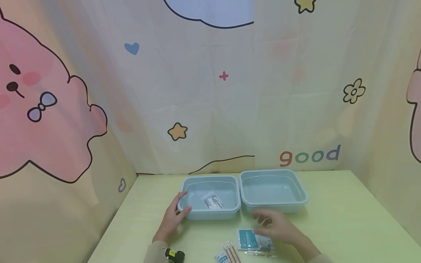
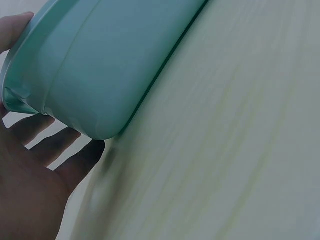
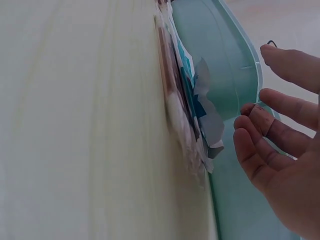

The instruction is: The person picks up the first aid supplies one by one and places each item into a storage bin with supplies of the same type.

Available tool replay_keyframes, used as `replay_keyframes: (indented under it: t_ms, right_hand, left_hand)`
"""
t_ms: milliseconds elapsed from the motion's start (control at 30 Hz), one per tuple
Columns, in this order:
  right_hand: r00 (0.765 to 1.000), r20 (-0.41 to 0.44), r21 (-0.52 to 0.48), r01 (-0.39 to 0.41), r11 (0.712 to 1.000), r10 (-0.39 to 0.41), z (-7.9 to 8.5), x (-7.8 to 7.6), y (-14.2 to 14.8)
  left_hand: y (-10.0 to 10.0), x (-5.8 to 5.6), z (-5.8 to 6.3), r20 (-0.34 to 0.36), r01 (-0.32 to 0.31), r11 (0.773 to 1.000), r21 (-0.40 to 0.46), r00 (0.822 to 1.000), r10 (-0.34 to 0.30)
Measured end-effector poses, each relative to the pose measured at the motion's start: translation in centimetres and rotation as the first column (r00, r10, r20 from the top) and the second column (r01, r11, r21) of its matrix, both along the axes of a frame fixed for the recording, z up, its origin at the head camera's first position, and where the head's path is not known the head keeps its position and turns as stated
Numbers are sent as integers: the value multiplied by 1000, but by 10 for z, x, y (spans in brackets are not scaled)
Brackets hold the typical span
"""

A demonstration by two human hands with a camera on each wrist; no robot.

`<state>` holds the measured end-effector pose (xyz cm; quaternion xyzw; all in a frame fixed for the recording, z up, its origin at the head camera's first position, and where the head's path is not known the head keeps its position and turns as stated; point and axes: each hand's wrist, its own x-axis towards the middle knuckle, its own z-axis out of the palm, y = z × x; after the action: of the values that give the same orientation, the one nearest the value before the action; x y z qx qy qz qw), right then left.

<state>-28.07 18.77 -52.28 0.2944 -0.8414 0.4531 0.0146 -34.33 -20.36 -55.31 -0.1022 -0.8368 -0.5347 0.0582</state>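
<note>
My left hand [image 1: 172, 217] holds the left end of a light blue plastic basin [image 1: 213, 215], thumb over the rim. The left wrist view shows fingers [image 2: 82, 160] against the basin's outer wall [image 2: 115, 70]. Inside that basin lies a small clear-and-white packet [image 1: 212, 201] with dark print. My right hand [image 1: 279, 228] hovers, fingers loosely bent and nothing in them, above a teal-and-white packet [image 1: 247, 239]. The right wrist view has this hand [image 3: 280, 145] apart from the stacked packets [image 3: 187, 95]. Nearer the front are cotton swabs [image 1: 231, 252] in a clear bag.
A second light blue basin [image 1: 273, 190] stands against the right side of the first, with nothing seen inside. Both sit on a pale green-yellow table [image 1: 345, 219]. A printed curtain [image 1: 197, 91] encloses the back and sides. A black device [image 1: 175, 255] is strapped at the left wrist.
</note>
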Motion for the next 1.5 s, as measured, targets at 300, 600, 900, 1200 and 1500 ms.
replay_keyframes:
  t_ms: [300, 600, 900, 1200, 1500]
  right_hand:
    - [1000, -7, 87, -20, 996, 20, 2, -2, 0]
    - [996, 91, 221, -32, 975, 12, 3, -3, -1]
    - [996, 79, 262, -52, 964, 33, 4, 0, -2]
    - [994, 106, 304, -54, 951, 23, 1, 2, -2]
    - [999, 33, 367, -52, 929, 43, 3, 4, -3]
  left_hand:
    - [-2, -3, 1, -37, 5, 1000, -4, 999, -5]
    - [1, 6, 17, -12, 16, 1000, -13, 1000, -16]
    - [2, 12, 19, -19, 10, 1000, -10, 1000, -10]
    - [-2, 2, 4, -27, 14, 1000, -20, 1000, -15]
    - [-1, 3, 4, -8, 0, 1000, -21, 1000, 0]
